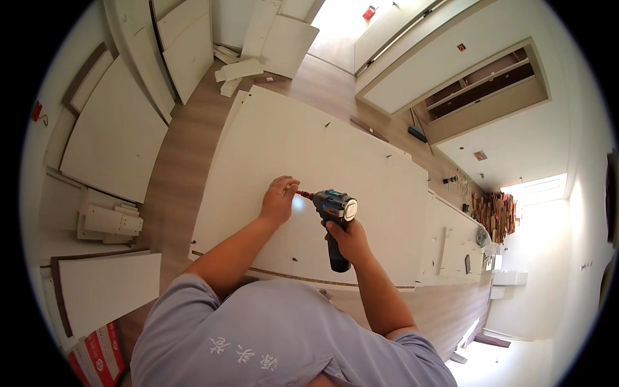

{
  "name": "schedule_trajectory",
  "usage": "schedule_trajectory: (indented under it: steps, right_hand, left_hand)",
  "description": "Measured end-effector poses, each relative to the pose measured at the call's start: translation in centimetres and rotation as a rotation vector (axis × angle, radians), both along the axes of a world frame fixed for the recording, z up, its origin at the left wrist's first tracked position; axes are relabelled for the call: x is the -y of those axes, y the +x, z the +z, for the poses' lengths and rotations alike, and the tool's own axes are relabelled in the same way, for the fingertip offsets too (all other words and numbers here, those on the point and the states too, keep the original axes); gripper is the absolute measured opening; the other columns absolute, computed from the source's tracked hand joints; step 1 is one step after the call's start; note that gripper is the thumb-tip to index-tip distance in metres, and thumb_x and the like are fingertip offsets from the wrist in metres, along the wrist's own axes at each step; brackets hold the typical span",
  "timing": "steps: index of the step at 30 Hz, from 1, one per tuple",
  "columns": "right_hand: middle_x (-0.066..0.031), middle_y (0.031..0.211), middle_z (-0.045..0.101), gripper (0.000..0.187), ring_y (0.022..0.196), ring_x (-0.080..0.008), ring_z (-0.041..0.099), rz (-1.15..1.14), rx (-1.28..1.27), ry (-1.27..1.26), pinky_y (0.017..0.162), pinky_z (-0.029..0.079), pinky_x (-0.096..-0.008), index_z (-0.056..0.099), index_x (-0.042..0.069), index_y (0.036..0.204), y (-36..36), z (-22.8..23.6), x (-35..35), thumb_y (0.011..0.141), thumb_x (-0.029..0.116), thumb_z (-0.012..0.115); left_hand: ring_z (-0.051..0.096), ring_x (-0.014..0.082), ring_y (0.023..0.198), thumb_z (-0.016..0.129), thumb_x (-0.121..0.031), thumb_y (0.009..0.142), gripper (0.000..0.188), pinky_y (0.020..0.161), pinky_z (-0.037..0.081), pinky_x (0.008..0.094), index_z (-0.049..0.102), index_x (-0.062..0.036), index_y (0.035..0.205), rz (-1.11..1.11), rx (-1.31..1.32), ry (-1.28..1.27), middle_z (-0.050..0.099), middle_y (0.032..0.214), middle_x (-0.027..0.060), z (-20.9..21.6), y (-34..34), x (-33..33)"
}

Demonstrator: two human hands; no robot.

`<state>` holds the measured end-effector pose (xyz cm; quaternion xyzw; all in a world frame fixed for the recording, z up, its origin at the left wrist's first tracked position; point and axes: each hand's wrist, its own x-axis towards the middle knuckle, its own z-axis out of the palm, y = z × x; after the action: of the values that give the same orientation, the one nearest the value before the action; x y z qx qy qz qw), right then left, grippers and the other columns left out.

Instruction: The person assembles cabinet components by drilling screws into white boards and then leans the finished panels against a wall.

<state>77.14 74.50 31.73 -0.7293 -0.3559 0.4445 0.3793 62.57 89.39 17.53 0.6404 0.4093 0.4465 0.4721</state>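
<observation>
My right hand [349,240] is wrapped round the grip of a teal and black cordless drill [333,205]. The drill points left, and its light makes a bright spot on a large white panel [258,151]. My left hand [280,198] is closed at the tip of the drill's reddish bit [304,193], fingertips pressed together. Whatever they pinch there is too small to make out. Small dark fittings stand up from the panel, one [327,124] near its far edge, another [389,155] farther right and one [294,259] near me.
White boards [116,132] lean along the left wall. Offcuts [240,69] lie on the wood floor beyond the panel. To the right are more white panels [445,235], a stack of brown strips [495,216], a brush [417,133] and a wall unit with a recessed opening [483,90].
</observation>
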Motion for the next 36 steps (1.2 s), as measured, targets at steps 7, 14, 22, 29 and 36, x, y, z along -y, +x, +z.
schedule_trajectory:
  steps: [7,14,22,29,36]
  right_hand:
    - [-0.0106,0.100,0.073,0.027,0.071,-0.0181,0.067,0.005,-0.035,0.042,0.065,0.056,-0.0336,0.064,-0.002,0.122,1.2,-1.5,-10.7,0.100,0.015,0.064]
    - [-0.0096,0.091,0.071,0.024,0.065,-0.0197,0.066,0.077,-0.089,0.077,0.059,0.055,-0.0347,0.065,0.000,0.113,-1.6,-1.7,-26.3,0.100,0.019,0.065]
    - [-0.0110,0.085,0.070,0.028,0.063,-0.0211,0.066,0.193,0.076,0.017,0.057,0.055,-0.0363,0.064,-0.003,0.112,-4.2,1.1,-37.7,0.097,0.020,0.068]
    - [-0.0126,0.087,0.072,0.033,0.065,-0.0222,0.067,0.505,0.366,-0.213,0.059,0.056,-0.0378,0.063,-0.002,0.121,-6.5,6.5,-43.8,0.097,0.021,0.066]
    - [-0.0136,0.093,0.072,0.038,0.072,-0.0221,0.068,0.495,0.475,-0.325,0.065,0.057,-0.0379,0.061,-0.001,0.127,-8.6,7.6,-45.0,0.098,0.022,0.066]
  left_hand:
    - [0.070,0.0218,0.083,0.059,-0.031,0.105,0.031,0.079,0.055,0.0343,0.068,-0.0057,0.120,0.220,-0.314,-0.152,0.075,0.095,0.0093,-0.9,-17.3,-7.3]
    - [0.073,0.0288,0.091,0.059,-0.048,0.103,0.054,0.080,0.056,0.0380,0.069,0.0027,0.119,0.064,-0.441,-0.387,0.076,0.102,0.0175,-4.2,-23.8,-10.3]
    - [0.068,0.0239,0.076,0.074,-0.068,0.085,0.077,0.070,0.054,0.0377,0.069,0.0083,0.089,0.025,-0.165,-0.662,0.071,0.081,0.0191,-2.5,-20.2,-12.3]
    - [0.062,0.0199,0.067,0.084,-0.054,0.081,0.059,0.063,0.051,0.0370,0.067,0.0025,0.081,0.041,-0.320,-0.485,0.067,0.074,0.0131,-3.9,-20.5,-12.5]
    - [0.064,0.0243,0.069,0.082,-0.059,0.080,0.064,0.066,0.052,0.0387,0.066,0.0028,0.081,0.007,-0.334,-0.450,0.067,0.074,0.0152,-3.3,-21.0,-12.5]
